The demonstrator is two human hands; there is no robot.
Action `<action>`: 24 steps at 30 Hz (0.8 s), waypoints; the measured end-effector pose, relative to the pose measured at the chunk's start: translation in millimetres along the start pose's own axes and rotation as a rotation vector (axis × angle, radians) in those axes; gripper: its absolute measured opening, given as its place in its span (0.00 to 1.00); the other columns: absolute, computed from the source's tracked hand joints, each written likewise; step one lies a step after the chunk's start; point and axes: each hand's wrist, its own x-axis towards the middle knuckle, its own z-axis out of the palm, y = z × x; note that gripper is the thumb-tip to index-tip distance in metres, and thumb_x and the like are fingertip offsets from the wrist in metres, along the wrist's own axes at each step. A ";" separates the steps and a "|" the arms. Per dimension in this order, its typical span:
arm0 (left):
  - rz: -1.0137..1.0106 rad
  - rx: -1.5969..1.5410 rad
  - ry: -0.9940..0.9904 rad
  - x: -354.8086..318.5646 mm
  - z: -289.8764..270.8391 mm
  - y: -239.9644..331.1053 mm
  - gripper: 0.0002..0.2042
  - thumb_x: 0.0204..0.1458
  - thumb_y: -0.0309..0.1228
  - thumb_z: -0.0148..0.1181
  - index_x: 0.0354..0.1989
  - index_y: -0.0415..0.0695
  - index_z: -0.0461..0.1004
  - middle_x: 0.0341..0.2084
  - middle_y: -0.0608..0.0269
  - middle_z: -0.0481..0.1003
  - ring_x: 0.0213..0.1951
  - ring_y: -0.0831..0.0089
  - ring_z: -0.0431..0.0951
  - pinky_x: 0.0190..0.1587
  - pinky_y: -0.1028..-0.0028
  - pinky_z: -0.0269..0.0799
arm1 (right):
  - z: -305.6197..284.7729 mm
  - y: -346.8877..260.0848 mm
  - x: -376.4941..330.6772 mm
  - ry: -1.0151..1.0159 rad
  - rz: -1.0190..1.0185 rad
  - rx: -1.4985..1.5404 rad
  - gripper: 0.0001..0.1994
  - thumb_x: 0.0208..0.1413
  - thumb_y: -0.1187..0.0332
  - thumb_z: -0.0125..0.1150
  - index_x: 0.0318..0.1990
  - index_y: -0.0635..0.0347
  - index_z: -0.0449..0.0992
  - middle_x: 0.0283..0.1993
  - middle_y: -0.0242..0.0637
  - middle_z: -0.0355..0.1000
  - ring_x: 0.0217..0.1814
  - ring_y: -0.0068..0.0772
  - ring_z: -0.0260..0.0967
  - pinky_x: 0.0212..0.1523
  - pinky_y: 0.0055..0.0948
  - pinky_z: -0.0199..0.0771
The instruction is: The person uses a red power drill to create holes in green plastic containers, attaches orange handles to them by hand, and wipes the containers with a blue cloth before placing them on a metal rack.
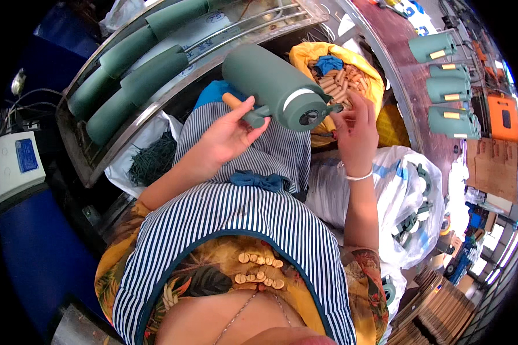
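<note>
A dark green bottle [259, 69] lies tilted over my lap, its base toward the upper left. Its green lid [306, 112] faces me, with a dark round emblem and a white ring at the neck. At the lid's left, my left hand [230, 137] grips a green handle piece with a tan, tube-shaped grip [231, 101] sticking out past the thumb. My right hand [358, 133] is closed at the lid's right lug, fingertips pinched together. What they pinch is mostly hidden; a small dark-and-red tip shows below them.
A yellow bag [374, 69] of tan tubes and a blue cloth sits beyond my right hand. Green bottles [155, 66] line a metal-edged tray at upper left. More bottles [452, 89] stand on a reddish table. Plastic bags [408, 190] of green parts lie at right, dark green strips [152, 160] at left.
</note>
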 end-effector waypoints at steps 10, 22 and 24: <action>0.015 0.063 -0.036 4.1 14.1 -11.4 0.13 0.60 0.35 0.59 0.44 0.37 0.70 0.45 0.51 0.72 0.48 0.60 0.76 0.52 0.70 0.79 | -17.1 -7.5 11.1 -0.037 -0.857 -0.807 0.29 0.45 0.70 0.59 0.59 0.35 0.69 0.55 0.37 0.68 0.40 0.34 0.71 0.37 0.29 0.78; 0.155 0.053 0.017 11.5 10.0 -14.7 0.11 0.59 0.29 0.60 0.47 0.39 0.70 0.43 0.60 0.73 0.46 0.69 0.76 0.56 0.67 0.76 | 38.6 -28.0 -13.3 -0.217 0.190 -0.196 0.52 0.46 0.38 0.63 0.70 0.67 0.50 0.43 0.48 0.73 0.43 0.41 0.74 0.38 0.29 0.75; 0.223 0.074 0.041 9.5 10.1 -13.5 0.11 0.58 0.28 0.60 0.47 0.38 0.70 0.44 0.60 0.73 0.47 0.69 0.75 0.56 0.65 0.76 | 47.3 -35.3 -12.7 0.021 0.003 0.301 0.52 0.48 0.39 0.62 0.70 0.70 0.48 0.44 0.48 0.74 0.44 0.43 0.74 0.41 0.33 0.74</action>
